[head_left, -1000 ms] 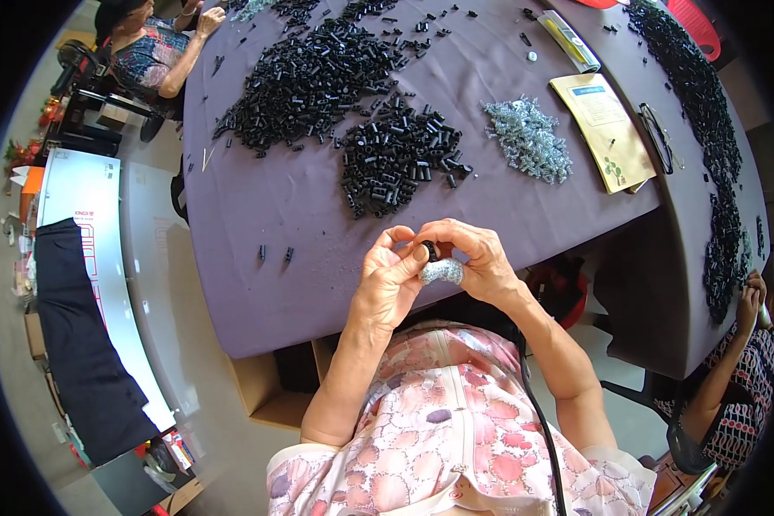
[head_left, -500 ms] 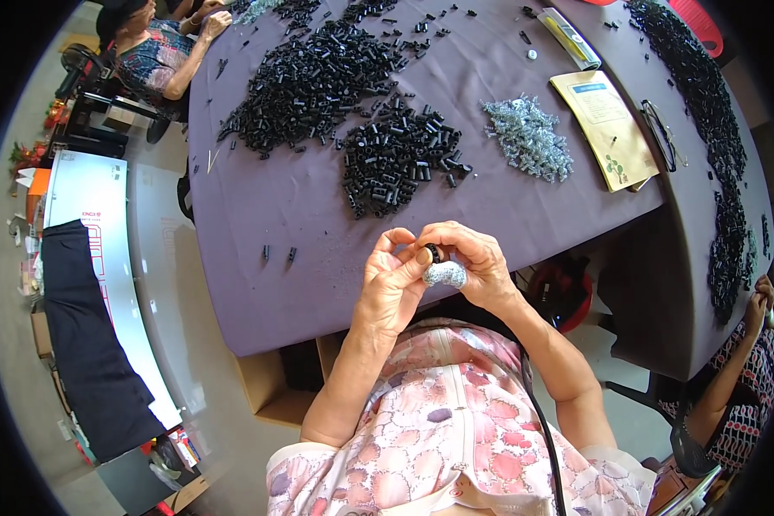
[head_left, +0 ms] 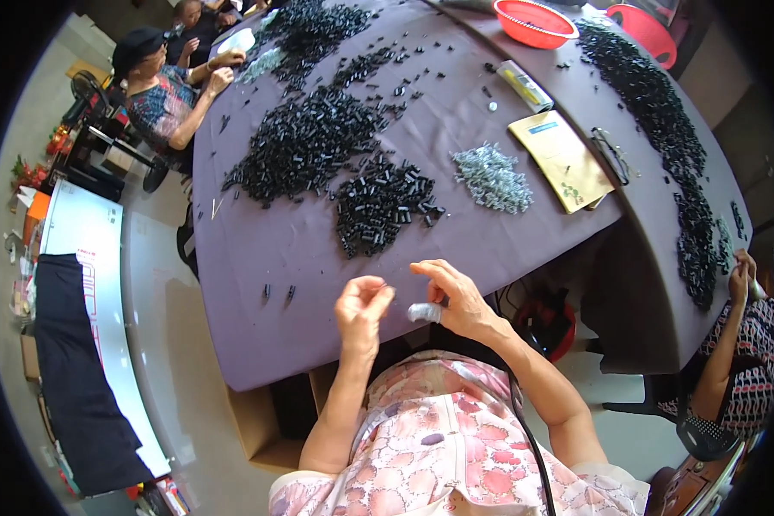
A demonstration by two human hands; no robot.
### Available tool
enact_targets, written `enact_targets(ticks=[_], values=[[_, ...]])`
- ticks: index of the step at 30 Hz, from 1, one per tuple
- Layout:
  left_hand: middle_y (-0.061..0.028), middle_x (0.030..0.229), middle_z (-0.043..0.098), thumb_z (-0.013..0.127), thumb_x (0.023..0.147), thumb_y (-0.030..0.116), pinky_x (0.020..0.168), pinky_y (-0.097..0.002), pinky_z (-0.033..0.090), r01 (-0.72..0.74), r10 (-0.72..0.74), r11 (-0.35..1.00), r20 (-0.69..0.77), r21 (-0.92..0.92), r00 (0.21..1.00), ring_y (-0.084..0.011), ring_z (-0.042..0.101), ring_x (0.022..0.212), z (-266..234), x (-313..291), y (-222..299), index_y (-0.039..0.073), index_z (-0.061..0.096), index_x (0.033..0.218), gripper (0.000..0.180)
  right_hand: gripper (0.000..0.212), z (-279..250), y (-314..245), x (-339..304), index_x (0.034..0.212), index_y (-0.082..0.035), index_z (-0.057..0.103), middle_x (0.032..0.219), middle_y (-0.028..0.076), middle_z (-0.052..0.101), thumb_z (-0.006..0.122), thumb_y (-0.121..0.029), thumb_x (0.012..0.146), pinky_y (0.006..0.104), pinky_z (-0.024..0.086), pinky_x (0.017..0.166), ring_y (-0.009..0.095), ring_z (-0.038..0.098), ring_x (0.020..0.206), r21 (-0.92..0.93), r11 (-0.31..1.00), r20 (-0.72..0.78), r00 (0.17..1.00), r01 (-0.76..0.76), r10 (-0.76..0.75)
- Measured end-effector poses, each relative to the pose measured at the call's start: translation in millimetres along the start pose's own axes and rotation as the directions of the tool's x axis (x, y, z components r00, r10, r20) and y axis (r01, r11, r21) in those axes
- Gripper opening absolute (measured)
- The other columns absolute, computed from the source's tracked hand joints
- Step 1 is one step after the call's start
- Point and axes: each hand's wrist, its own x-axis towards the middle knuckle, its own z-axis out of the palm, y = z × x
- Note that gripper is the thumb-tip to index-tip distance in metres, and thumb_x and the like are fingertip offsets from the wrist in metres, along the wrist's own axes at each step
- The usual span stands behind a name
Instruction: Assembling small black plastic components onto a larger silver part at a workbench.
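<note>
Over the near edge of the cloth-covered worktop (head_left: 254,340), the left hand (head_left: 360,313) has its grip together at the thumb and forefinger tips; whether anything small sits between them, I cannot tell. The right hand (head_left: 462,304), just beside it, has its grip apart, a pale wrap (head_left: 423,312) around one digit. Two black pieces (head_left: 291,294) lie to the left; beyond the hands are heaped black cylindrical parts (head_left: 383,206) and, right of these, translucent grey pieces (head_left: 493,178).

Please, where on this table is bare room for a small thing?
The purple cloth is bare between the clear-piece pile and the near edge, and between the two loose black pieces and the near-left corner. Crowded: the large black heap and, beside it, the smaller black heap.
</note>
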Motion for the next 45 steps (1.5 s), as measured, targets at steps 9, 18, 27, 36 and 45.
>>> enact_targets(ticks=[9,18,27,36,45], values=[[-0.0114,0.077,0.06,0.064,0.077,0.001,0.066,-0.039,0.047,-0.293,0.493,0.379,0.077,0.878,0.866,-0.0284,0.058,0.074,-57,20,11,0.002,0.06,0.083,0.007,0.016,-69,41,35,0.088,-0.006,0.063,0.085,0.012,0.055,0.061,-0.002,0.072,0.0397,0.047,0.068,0.03,0.057,0.081,-0.665,0.733,-0.35,0.926,-0.139,-0.142],[-0.0104,0.085,0.056,0.064,0.076,0.001,0.072,-0.0404,0.046,-0.267,0.594,0.133,0.139,0.955,0.793,-0.0304,0.054,0.081,-70,31,18,0.005,0.062,0.085,0.01,0.018,-75,62,85,0.084,-0.01,0.066,0.096,0.009,0.055,0.064,-0.007,0.067,0.0412,0.038,0.079,0.029,0.049,0.095,-0.823,0.49,-0.346,0.938,-0.288,-0.029],[-0.0093,0.086,0.054,0.062,0.078,0.001,0.071,-0.0401,0.046,-0.294,0.598,0.198,0.123,0.935,0.792,-0.0293,0.054,0.081,-74,34,23,0.006,0.06,0.086,0.01,0.013,-84,65,96,0.083,-0.014,0.067,0.094,0.008,0.059,0.065,-0.009,0.072,0.0434,0.041,0.083,0.031,0.051,0.097,-0.804,0.507,-0.269,0.95,-0.311,0.157],[-0.0111,0.09,0.053,0.061,0.079,-0.001,0.071,-0.0408,0.047,-0.262,0.591,0.225,0.082,0.938,0.802,-0.0311,0.054,0.083,-85,33,21,0.005,0.06,0.089,0.012,0.02,-84,56,93,0.086,-0.015,0.068,0.095,0.005,0.061,0.064,-0.002,0.071,0.0439,0.041,0.084,0.031,0.051,0.096,-0.764,0.596,-0.184,0.969,-0.246,0.164],[-0.0137,0.092,0.055,0.059,0.079,-0.003,0.074,-0.04,0.048,-0.278,0.666,0.173,0.096,0.945,0.74,-0.0315,0.056,0.085,-83,30,13,0.001,0.06,0.093,0.014,0.019,-82,45,94,0.082,-0.015,0.067,0.091,0.003,0.062,0.062,-0.001,0.07,0.04,0.037,0.084,0.028,0.05,0.094,-0.825,0.55,-0.147,0.989,-0.131,0.015]])
